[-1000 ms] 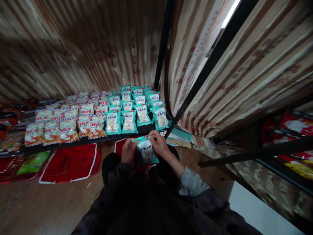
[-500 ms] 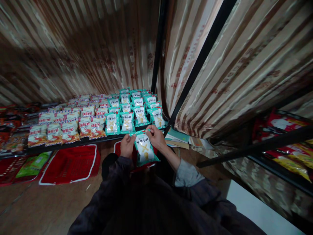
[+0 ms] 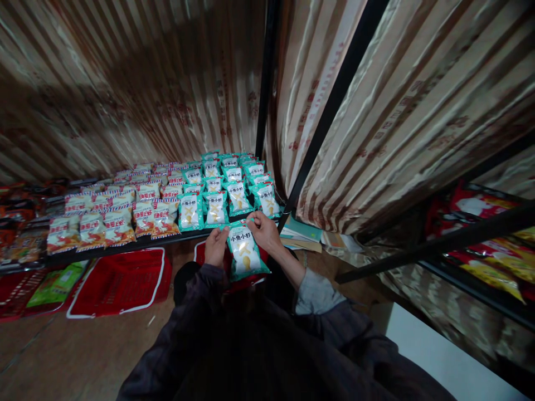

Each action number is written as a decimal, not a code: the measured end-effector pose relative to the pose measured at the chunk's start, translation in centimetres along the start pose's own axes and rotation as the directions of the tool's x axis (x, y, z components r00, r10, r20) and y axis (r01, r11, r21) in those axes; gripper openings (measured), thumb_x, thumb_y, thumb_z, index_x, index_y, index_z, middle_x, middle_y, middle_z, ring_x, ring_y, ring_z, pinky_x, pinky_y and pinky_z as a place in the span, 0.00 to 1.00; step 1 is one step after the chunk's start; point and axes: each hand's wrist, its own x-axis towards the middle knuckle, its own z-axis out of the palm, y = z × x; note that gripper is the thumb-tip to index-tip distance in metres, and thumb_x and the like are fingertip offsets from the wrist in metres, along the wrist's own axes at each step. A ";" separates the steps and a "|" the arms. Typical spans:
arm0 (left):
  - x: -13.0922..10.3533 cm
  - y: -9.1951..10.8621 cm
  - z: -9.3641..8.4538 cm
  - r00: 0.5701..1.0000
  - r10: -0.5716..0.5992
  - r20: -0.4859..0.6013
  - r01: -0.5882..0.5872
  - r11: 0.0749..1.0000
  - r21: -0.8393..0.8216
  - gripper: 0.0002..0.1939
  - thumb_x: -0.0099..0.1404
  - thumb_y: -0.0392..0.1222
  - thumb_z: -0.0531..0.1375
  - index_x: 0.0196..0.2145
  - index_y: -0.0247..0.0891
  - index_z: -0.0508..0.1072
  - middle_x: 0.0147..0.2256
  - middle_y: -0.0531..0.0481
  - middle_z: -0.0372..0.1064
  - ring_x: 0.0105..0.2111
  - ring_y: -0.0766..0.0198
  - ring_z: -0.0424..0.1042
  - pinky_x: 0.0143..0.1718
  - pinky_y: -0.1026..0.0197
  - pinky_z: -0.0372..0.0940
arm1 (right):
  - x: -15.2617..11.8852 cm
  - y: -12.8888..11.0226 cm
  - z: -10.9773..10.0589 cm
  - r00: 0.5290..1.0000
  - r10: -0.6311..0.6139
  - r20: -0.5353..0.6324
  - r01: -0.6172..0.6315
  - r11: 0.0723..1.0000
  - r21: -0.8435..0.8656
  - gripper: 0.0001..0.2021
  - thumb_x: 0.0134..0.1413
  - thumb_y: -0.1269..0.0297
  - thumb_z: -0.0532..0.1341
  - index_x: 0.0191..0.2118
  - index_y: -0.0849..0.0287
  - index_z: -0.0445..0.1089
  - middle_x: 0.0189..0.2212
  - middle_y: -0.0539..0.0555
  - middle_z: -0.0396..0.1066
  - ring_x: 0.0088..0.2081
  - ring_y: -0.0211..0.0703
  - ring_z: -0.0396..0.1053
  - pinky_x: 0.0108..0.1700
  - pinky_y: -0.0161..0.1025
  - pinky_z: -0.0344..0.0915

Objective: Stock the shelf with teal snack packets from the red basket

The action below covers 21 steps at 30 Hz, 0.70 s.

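Note:
A teal-and-white snack bag point(image 3: 244, 250) hangs upright before my body, its printed front facing up toward me. My right hand point(image 3: 264, 231) pinches its upper right corner between thumb and fingers. At the upper left corner, my left hand point(image 3: 216, 247) is closed with thumb and fingertips on the bag's edge. Just beyond the hands, several matching teal bags point(image 3: 216, 208) stand in rows on a low black shelf point(image 3: 161, 240). Left of these are rows of white-and-orange snack bags point(image 3: 120, 225).
A red basket point(image 3: 119, 281) with a white handle sits on the floor at left, near a green packet point(image 3: 56, 285). Black posts point(image 3: 324, 128) stand before striped curtains point(image 3: 188, 72). Red-and-yellow bags point(image 3: 487, 259) lie on a right-hand shelf. A white panel point(image 3: 438, 356) is at lower right.
The held bag and both hands have shifted slightly left in the view, and the camera has turned a little. Both hands stay at the bag's top corners.

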 end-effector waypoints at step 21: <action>-2.4 0.0 0.0 0.948 -0.243 0.207 0.259 0.965 -0.049 0.25 0.41 0.50 0.68 0.36 0.34 0.73 0.34 0.44 0.75 0.38 0.54 0.73 0.39 0.55 0.68 | 1.7 0.5 -0.4 0.997 0.050 -0.051 -0.050 0.999 0.001 0.09 0.50 0.59 0.55 0.33 0.57 0.68 0.18 0.45 0.65 0.22 0.37 0.63 0.27 0.32 0.56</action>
